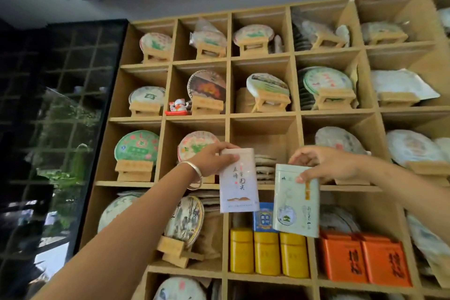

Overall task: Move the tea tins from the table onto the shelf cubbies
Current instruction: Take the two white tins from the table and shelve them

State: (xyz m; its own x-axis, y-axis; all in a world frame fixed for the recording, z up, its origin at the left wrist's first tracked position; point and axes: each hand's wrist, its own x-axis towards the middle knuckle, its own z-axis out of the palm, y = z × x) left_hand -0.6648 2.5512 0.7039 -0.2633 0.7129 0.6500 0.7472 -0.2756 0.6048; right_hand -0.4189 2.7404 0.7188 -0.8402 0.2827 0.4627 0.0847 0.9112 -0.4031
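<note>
My left hand (214,158) grips the top of a tall white tea tin (238,185) with red and black characters. My right hand (323,163) grips the top of a pale green tea tin (295,207) with a yellow band. I hold both tins upright in the air in front of the wooden shelf (227,129). They hang just below the mouth of a middle cubby (265,136) that holds only a low stack of flat tea cakes (265,168) at its back. The table is out of view.
Most cubbies hold round wrapped tea cakes on small wooden stands. In the cubby below stand three yellow canisters (267,251) and a blue box (264,217). Orange boxes (365,258) fill the cubby to the right. A lucky cat figurine (179,107) sits higher up. A dark window is at left.
</note>
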